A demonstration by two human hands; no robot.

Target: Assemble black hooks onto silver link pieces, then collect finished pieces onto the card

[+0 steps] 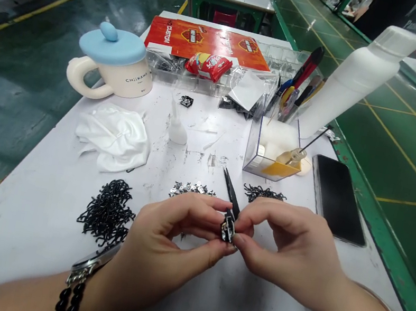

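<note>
Between the fingertips of my left hand (172,240) is a small black-and-silver part (228,227), its exact kind too small to tell. The thumb and index finger of my right hand (284,244) pinch the same part from the other side. Behind it lie black tweezers (231,186), partly covered by my fingers. A pile of small black hook-shaped pieces (107,210) is left of my left hand. Small silver metal pieces (192,189) lie beyond my hands, and more black curved pieces (263,193) sit just past my right hand.
A lidded mug (128,74) and a white cloth (114,136) occupy the left side. A small white squeeze bottle (178,129) stands mid-table. To the right are a clear box (270,169), a tall white bottle (358,80) and a phone (339,197). Orange printed packaging (207,43) lies at the back.
</note>
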